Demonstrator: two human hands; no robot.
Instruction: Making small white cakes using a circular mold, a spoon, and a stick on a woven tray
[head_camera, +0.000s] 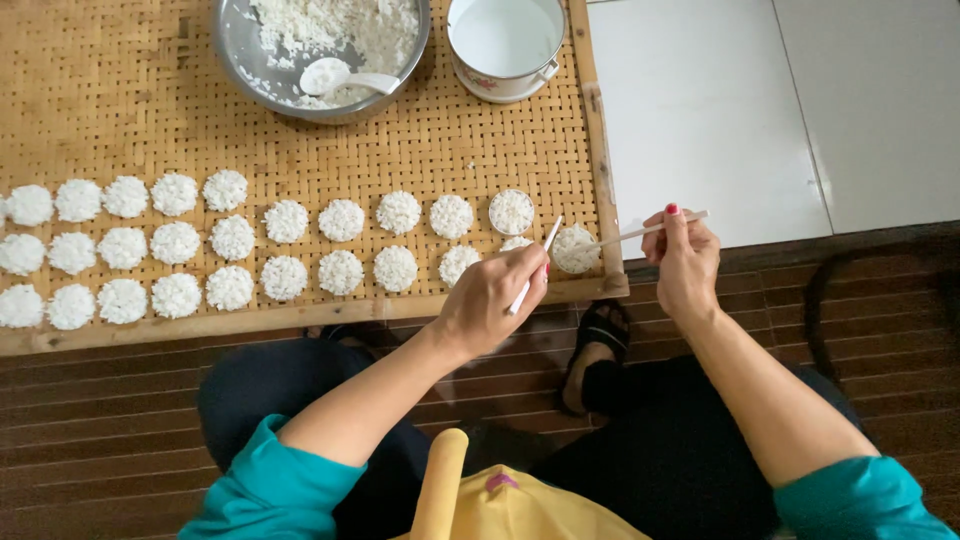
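The rice disc I am shaping lies at the woven tray's front right corner, last in the near row, so both sticks can reach it from the edge. My left hand is closed around a white stick, steadying one side. My right hand pinches a second stick, its tip on the disc. Finished rice discs fill three rows leftward; the metal bowl of rice and white pot wait at the far edge.

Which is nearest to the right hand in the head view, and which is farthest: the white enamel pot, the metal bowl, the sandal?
From the right hand:
1. Sandal, just below-left, on the slatted floor.
2. White enamel pot, top of the woven tray.
3. Metal bowl, left of the pot.
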